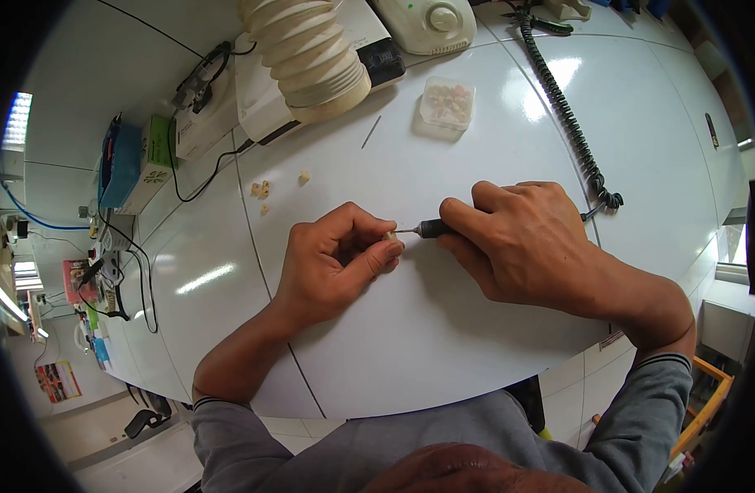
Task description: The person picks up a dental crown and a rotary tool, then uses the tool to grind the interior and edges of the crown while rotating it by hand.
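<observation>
Between its thumb and fingertips, my left hand (336,259) pinches a small cream-coloured piece (390,236), mostly covered by the fingers. My right hand (513,238) is wrapped round a dark rotary handpiece (432,228), whose thin metal bit points left and meets the small piece or lies right beside it. Several loose tooth-like pieces (265,188) lie on the white tabletop (377,329) beyond my left hand, one (304,176) apart from the others. Farther back stands a clear plastic box (447,103) with small pinkish and cream pieces inside.
A ribbed hose (312,66) hangs over the back of the table, near a white device (427,25) with a green knob. One thin metal rod (371,131) lies behind the hands. A coiled black cable (562,107) runs along the right; boxes (147,164) stand left.
</observation>
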The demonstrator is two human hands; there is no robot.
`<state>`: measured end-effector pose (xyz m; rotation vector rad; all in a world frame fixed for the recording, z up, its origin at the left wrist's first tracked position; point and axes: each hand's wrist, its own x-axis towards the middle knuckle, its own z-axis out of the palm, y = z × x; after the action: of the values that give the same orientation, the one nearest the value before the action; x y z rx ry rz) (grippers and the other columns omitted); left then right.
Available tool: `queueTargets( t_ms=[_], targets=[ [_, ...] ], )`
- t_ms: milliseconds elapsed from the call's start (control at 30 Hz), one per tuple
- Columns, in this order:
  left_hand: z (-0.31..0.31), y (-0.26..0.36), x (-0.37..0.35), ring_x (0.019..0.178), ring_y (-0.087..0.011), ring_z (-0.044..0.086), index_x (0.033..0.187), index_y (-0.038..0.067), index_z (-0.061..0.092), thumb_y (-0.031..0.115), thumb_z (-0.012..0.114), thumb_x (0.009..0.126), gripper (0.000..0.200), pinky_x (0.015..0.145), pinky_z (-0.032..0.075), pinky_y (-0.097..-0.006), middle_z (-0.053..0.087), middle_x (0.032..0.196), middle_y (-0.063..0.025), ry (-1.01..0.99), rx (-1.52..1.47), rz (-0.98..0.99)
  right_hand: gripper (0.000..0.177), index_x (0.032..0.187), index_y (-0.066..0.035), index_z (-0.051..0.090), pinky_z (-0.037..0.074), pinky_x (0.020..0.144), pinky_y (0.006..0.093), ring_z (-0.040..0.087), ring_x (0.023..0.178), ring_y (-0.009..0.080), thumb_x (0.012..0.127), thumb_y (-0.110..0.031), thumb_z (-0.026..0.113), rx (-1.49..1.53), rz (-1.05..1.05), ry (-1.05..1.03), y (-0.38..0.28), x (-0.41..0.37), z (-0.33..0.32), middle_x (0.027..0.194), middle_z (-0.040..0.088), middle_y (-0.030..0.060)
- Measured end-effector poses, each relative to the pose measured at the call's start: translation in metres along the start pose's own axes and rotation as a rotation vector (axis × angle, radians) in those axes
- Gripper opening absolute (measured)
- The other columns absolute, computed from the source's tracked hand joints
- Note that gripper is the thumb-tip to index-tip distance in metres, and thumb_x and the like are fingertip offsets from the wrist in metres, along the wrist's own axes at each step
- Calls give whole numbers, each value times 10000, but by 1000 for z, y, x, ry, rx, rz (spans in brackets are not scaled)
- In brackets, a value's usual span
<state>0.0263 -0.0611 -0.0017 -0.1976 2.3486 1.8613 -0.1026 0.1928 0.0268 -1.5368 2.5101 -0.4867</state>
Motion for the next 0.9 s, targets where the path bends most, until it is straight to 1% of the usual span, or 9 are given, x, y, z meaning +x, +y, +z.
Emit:
queueTargets(
  t_ms=[233, 333, 433, 900],
  targets=[
    [0, 1, 0, 949, -151, 802, 1208, -38, 710, 7, 779, 1079, 153, 844, 668, -295, 826, 1052, -138, 0, 15, -16, 252, 1079, -93, 733, 549, 547, 449, 721, 583, 321, 1098, -343, 698, -7, -14, 23, 0, 0, 2, 790, 715, 152],
    [0, 0, 0, 952, -148, 804, 1210, -38, 708, 11, 778, 1081, 155, 846, 669, -292, 827, 1054, -136, -3, -10, 6, 258, 1088, -95, 733, 551, 552, 453, 727, 592, 327, 1104, -350, 693, 3, 12, -42, -1, 1, -3, 804, 721, 156],
    [0, 2, 0, 951, -148, 805, 1213, -39, 706, 13, 774, 1084, 155, 845, 669, -292, 827, 1053, -136, -3, 11, -4, 260, 1093, -97, 732, 552, 554, 453, 728, 594, 326, 1107, -353, 691, 3, 5, -14, -1, 0, -1, 807, 722, 156],
    [-1, 2, 1, 947, -152, 805, 1217, -37, 692, 11, 771, 1084, 162, 839, 672, -300, 825, 1044, -129, -14, 18, -3, 256, 1082, -98, 727, 548, 548, 443, 721, 582, 314, 1107, -351, 691, -1, 16, -22, -1, 0, -1, 786, 711, 142]
  ],
)
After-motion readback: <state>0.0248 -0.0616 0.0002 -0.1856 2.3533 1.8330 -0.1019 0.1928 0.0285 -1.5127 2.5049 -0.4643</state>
